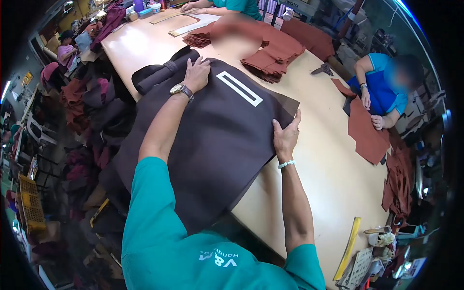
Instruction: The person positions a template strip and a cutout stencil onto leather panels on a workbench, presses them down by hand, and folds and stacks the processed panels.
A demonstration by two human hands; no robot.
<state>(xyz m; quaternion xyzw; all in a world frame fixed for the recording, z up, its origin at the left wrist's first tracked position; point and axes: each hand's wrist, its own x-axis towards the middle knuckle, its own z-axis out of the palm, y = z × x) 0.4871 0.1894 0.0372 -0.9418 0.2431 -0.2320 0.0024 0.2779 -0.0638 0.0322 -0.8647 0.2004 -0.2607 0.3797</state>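
Observation:
A large dark brown sheet of leather-like material [212, 135] lies over the near part of the table and hangs past its edge toward my body. My left hand [197, 73] rests on the sheet's upper edge with fingers stretched out, beside a dark roll of similar material [169, 70]. My right hand [286, 135] grips the sheet's right edge, thumb on top, just below its far right corner. Some of its fingers are hidden. Between both hands, a white rectangular frame with a long slot [239, 89] lies flat on the sheet.
Stacked reddish-brown pieces [273, 58] lie across the pale table [333, 193]. At right, another person handles a reddish-brown piece [367, 130]; a second person stands at the far side. A yellow ruler [348, 249] and tools sit near right. Dark scraps [96, 125] heap at left.

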